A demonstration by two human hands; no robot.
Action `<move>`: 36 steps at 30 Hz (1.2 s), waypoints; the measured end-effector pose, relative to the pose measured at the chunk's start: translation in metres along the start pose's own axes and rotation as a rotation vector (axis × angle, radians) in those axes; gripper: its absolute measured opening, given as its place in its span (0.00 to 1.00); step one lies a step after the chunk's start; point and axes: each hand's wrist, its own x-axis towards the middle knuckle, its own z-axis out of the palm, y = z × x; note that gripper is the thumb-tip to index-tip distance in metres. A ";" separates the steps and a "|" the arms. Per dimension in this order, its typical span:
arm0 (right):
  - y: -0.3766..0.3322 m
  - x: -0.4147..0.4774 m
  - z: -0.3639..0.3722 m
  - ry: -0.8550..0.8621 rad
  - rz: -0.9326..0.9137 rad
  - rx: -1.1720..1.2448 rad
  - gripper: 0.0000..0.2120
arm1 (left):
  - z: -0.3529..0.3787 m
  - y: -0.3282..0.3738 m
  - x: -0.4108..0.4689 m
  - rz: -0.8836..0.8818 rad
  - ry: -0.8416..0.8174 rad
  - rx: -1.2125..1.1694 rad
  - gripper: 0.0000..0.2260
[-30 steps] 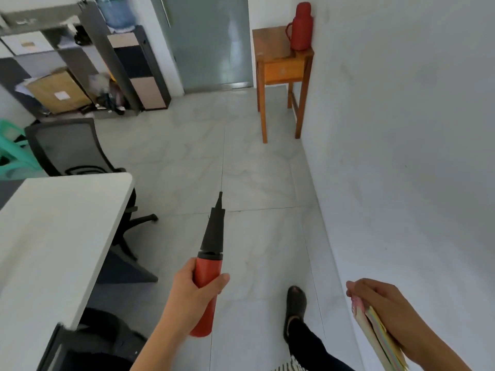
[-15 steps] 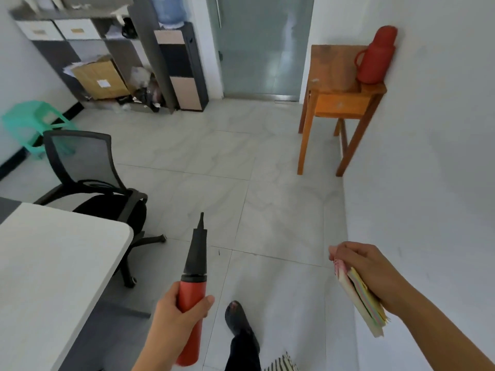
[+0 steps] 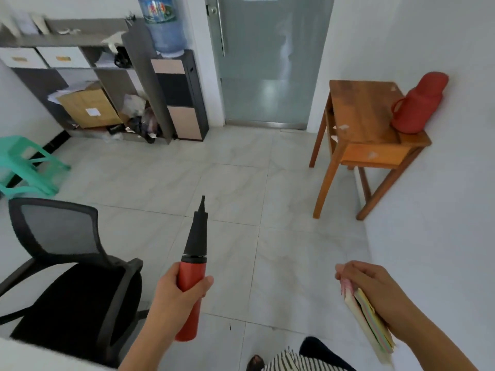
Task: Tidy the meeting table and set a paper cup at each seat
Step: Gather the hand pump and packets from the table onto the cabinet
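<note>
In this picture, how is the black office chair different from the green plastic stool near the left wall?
The office chair is black, with a mesh backrest, armrests and a padded seat; the green stool is one piece of plastic with no back. The chair stands close to the person, beside the left hand; the stool stands farther off, against the left wall. The chair looks larger, though its nearness adds to that. Both are unoccupied seats standing upright on the tiled floor.
</note>
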 end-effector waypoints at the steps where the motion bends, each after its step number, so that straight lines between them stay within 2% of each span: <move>1: -0.009 0.019 0.005 0.002 0.007 -0.007 0.18 | -0.002 0.008 0.021 0.007 -0.008 -0.001 0.10; 5: -0.036 0.104 0.029 -0.039 0.066 -0.014 0.17 | -0.007 0.024 0.106 -0.023 -0.003 -0.027 0.11; 10: -0.081 0.244 0.057 -0.072 0.083 -0.068 0.19 | -0.028 0.041 0.226 -0.109 0.083 -0.046 0.11; 12: -0.111 0.302 0.071 -0.084 0.088 -0.097 0.20 | -0.040 0.058 0.270 -0.137 0.122 -0.041 0.12; 15: -0.173 0.383 0.108 -0.201 0.076 -0.113 0.17 | -0.067 0.095 0.334 -0.121 0.203 -0.076 0.11; 19: -0.256 0.483 0.175 -0.384 0.003 -0.210 0.18 | -0.103 0.116 0.395 -0.182 0.302 -0.165 0.11; 24: -0.325 0.590 0.274 -0.537 -0.054 -0.242 0.18 | -0.151 0.096 0.471 -0.293 0.420 -0.243 0.11; 29: -0.354 0.668 0.378 -0.574 0.009 -0.247 0.20 | -0.230 0.085 0.572 -0.330 0.482 -0.281 0.11; 31: -0.372 0.688 0.417 -0.583 0.039 -0.231 0.17 | -0.268 0.091 0.615 -0.331 0.486 -0.288 0.12; 36: -0.438 0.751 0.492 -0.548 -0.050 -0.288 0.16 | -0.355 0.124 0.724 -0.292 0.464 -0.248 0.12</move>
